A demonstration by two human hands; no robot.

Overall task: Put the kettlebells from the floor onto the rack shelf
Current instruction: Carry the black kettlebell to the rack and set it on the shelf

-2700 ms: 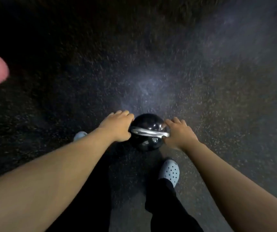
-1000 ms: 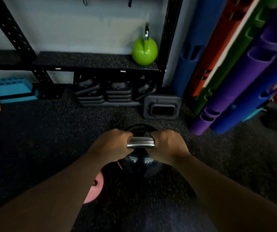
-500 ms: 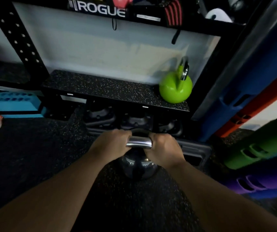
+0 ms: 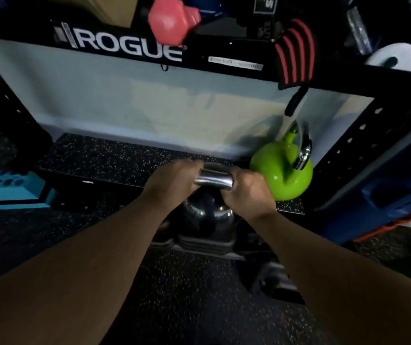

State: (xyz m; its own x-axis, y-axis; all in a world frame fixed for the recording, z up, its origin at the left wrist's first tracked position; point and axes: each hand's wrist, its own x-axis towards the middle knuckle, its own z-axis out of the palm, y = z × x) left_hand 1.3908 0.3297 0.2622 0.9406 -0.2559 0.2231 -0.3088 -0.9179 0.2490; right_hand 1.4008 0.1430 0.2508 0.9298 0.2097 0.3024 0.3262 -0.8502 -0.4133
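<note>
A black kettlebell point(image 4: 208, 216) with a chrome handle hangs in the air at the front edge of the rack shelf point(image 4: 105, 158). My left hand point(image 4: 174, 180) grips the handle's left end and my right hand point(image 4: 246, 192) grips its right end. The shelf is a low black speckled board inside a black rack. A green kettlebell point(image 4: 282, 170) with a chrome handle stands on the shelf's right end, just right of my right hand.
Black rack uprights point(image 4: 363, 135) frame the shelf. Stacked dark weight plates point(image 4: 206, 241) lie under it. A pink dumbbell point(image 4: 169, 21) and a striped wrap point(image 4: 294, 51) hang over the upper beam. A blue block point(image 4: 3, 188) sits at left, blue equipment point(image 4: 383, 197) at right.
I have lifted the black kettlebell off the floor and carried it up to the rack. It has risen from below the shelf to the shelf's front edge, beside the green kettlebell.
</note>
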